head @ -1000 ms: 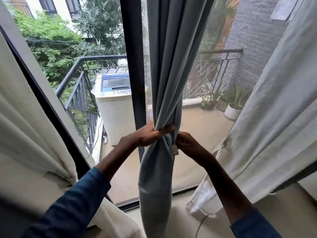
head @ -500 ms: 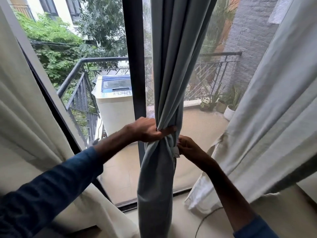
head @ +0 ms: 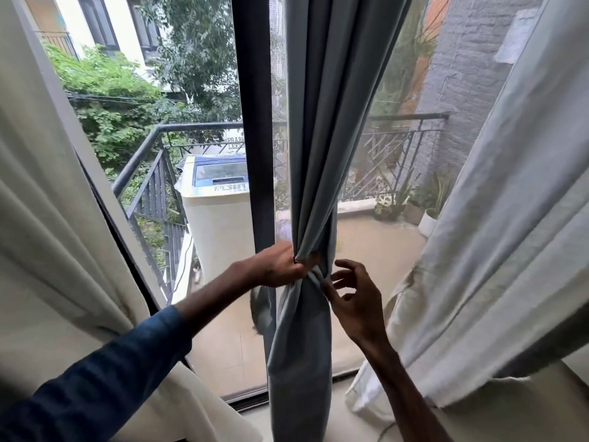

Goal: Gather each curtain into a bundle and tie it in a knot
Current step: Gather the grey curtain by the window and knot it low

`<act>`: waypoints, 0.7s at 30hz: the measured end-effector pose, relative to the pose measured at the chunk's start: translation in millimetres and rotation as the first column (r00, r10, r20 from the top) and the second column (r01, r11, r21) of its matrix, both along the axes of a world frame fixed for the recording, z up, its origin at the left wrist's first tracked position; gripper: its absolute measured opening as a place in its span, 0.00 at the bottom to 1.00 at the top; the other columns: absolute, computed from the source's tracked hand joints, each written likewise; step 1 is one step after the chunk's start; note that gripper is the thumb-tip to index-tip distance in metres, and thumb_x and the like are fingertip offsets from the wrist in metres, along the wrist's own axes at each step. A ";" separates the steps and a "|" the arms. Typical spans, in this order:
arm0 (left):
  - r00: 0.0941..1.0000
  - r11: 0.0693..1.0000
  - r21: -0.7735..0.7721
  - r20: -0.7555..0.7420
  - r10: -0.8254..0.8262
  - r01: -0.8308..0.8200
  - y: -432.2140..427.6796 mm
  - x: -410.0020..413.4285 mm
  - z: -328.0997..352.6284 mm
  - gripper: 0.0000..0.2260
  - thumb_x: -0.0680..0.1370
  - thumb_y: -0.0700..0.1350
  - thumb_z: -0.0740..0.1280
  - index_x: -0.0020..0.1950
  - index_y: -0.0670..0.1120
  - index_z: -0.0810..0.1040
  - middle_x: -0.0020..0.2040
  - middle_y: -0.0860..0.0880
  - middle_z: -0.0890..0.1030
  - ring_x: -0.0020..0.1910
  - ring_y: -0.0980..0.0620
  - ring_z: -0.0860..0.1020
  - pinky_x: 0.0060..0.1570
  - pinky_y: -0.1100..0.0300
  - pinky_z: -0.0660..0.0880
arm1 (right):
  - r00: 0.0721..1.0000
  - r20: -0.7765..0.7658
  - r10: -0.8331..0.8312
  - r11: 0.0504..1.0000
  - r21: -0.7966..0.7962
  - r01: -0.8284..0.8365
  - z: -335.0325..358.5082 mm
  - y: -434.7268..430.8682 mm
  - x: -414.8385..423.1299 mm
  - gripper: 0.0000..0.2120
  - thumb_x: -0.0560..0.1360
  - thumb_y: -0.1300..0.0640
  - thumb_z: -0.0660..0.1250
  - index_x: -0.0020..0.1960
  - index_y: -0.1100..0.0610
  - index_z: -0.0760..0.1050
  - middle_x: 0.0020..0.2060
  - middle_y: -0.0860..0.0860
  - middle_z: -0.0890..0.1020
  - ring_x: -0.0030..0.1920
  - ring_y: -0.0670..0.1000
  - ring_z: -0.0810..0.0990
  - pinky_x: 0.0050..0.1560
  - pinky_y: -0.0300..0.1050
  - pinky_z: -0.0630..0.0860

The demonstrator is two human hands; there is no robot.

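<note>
A grey-blue curtain hangs in the middle of the window, gathered into a narrow bundle. At about mid-height it is cinched into a knot, and the fabric below falls in a loose tube to the sill. My left hand pinches the folds at the left of the knot. My right hand hovers just right of the knot with fingers spread, its fingertips close to the fabric and holding nothing.
A cream curtain hangs loose at the left and a pale one at the right. A dark window frame post stands behind the bundle. Outside are a washing machine, a balcony railing and potted plants.
My right hand has let go of the knot and opened, drawing slightly right and down. My left hand keeps its pinch on the folds. The view has shifted a little.
</note>
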State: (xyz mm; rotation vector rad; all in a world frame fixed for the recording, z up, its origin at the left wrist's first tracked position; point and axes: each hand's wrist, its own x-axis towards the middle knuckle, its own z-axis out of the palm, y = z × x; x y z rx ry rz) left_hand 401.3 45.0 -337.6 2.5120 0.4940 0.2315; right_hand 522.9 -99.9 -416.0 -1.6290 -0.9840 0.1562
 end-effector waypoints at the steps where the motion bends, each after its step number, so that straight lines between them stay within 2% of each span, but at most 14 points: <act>1: 1.000 1.000 -0.012 0.016 0.017 -0.017 -0.8 0.1 -0.6 0.20 0.81 0.54 0.55 0.47 0.38 0.74 0.42 0.37 0.79 0.42 0.40 0.78 0.44 0.47 0.74 | 0.997 0.057 -0.044 0.999 0.010 0.044 3.9 -2.8 -3.2 0.19 0.71 0.60 0.77 0.58 0.51 0.75 0.43 0.45 0.82 0.42 0.45 0.81 0.37 0.39 0.76; 3: 0.997 0.997 -0.026 0.030 0.075 -0.074 -0.3 2.1 -3.1 0.20 0.81 0.55 0.55 0.45 0.39 0.73 0.39 0.39 0.78 0.39 0.40 0.77 0.41 0.48 0.75 | 0.983 0.129 -0.132 0.988 0.094 0.121 6.8 -11.1 -15.9 0.15 0.72 0.62 0.76 0.53 0.51 0.76 0.42 0.44 0.81 0.40 0.45 0.80 0.35 0.40 0.76; 5: 0.992 0.993 -0.030 0.040 0.119 -0.118 -1.3 4.1 -5.2 0.19 0.80 0.54 0.56 0.44 0.39 0.72 0.35 0.42 0.75 0.35 0.45 0.73 0.39 0.52 0.73 | 0.995 0.066 -0.069 0.996 0.068 0.064 3.8 -17.7 -37.6 0.09 0.72 0.61 0.75 0.47 0.51 0.79 0.38 0.44 0.83 0.38 0.44 0.82 0.36 0.39 0.78; 6: 0.990 0.991 -0.033 0.052 0.131 -0.129 -1.3 5.7 -6.4 0.18 0.80 0.53 0.56 0.43 0.39 0.71 0.34 0.42 0.73 0.34 0.48 0.70 0.37 0.53 0.72 | 0.999 -0.023 0.040 0.999 -0.024 -0.040 1.1 -16.9 -48.7 0.06 0.72 0.57 0.76 0.46 0.51 0.81 0.38 0.44 0.85 0.39 0.42 0.84 0.40 0.39 0.80; 8: 0.986 0.988 -0.061 0.076 0.145 -0.141 -2.7 9.5 -8.3 0.15 0.79 0.50 0.58 0.39 0.39 0.68 0.32 0.46 0.69 0.30 0.54 0.66 0.32 0.55 0.67 | 0.921 -0.300 0.248 0.941 -0.152 -0.303 -1.0 -9.2 -66.7 0.11 0.70 0.49 0.78 0.48 0.52 0.83 0.42 0.45 0.87 0.44 0.42 0.86 0.51 0.44 0.82; 10: 0.981 0.984 -0.084 0.096 0.167 -0.159 -3.3 14.0 -12.2 0.14 0.79 0.48 0.58 0.37 0.41 0.65 0.31 0.49 0.67 0.28 0.56 0.62 0.30 0.58 0.64 | 0.830 -0.460 0.315 0.909 -0.105 -0.403 -1.5 3.3 -75.5 0.11 0.69 0.50 0.80 0.47 0.53 0.82 0.43 0.47 0.87 0.47 0.44 0.86 0.54 0.45 0.82; 12: 0.975 0.978 -0.108 0.109 0.192 -0.181 -5.9 19.1 -14.2 0.14 0.77 0.48 0.58 0.37 0.40 0.65 0.32 0.48 0.67 0.29 0.57 0.62 0.30 0.61 0.63 | 0.840 -0.441 0.315 0.923 -0.064 -0.380 1.6 14.0 -78.5 0.06 0.72 0.57 0.78 0.42 0.53 0.81 0.39 0.47 0.86 0.43 0.41 0.84 0.47 0.37 0.79; 15: 0.967 0.971 -0.102 0.110 0.229 -0.218 -3.1 26.2 -18.1 0.13 0.80 0.46 0.59 0.37 0.44 0.66 0.33 0.50 0.69 0.35 0.53 0.67 0.33 0.59 0.66 | 0.895 -0.371 0.246 0.959 -0.040 -0.280 1.6 18.8 -76.6 0.03 0.74 0.57 0.75 0.41 0.56 0.84 0.37 0.49 0.87 0.40 0.42 0.85 0.41 0.39 0.78; 17: 0.957 0.959 -0.053 0.063 0.283 -0.279 5.5 28.4 -21.5 0.14 0.80 0.51 0.58 0.36 0.47 0.66 0.32 0.50 0.72 0.36 0.47 0.73 0.37 0.55 0.71 | 0.917 -0.336 0.216 0.968 -0.050 -0.247 4.7 15.6 -72.5 0.04 0.74 0.58 0.74 0.42 0.58 0.84 0.36 0.50 0.87 0.37 0.40 0.83 0.38 0.39 0.77; 19: 0.933 0.931 0.072 -0.022 0.360 -0.358 16.7 27.4 -23.2 0.17 0.79 0.59 0.56 0.39 0.47 0.70 0.36 0.47 0.75 0.38 0.42 0.77 0.39 0.53 0.74 | 0.942 -0.289 0.168 0.976 -0.083 -0.200 8.8 10.1 -62.5 0.05 0.75 0.59 0.72 0.41 0.57 0.83 0.35 0.48 0.86 0.35 0.38 0.81 0.36 0.37 0.76; 21: 0.915 0.910 0.150 -0.060 0.398 -0.386 27.6 26.9 -23.5 0.19 0.76 0.62 0.53 0.42 0.48 0.71 0.39 0.46 0.76 0.40 0.40 0.76 0.39 0.53 0.74 | 0.973 -0.200 0.117 0.982 -0.124 -0.144 10.0 4.3 -45.4 0.08 0.76 0.54 0.70 0.41 0.55 0.81 0.35 0.46 0.85 0.36 0.40 0.82 0.37 0.42 0.77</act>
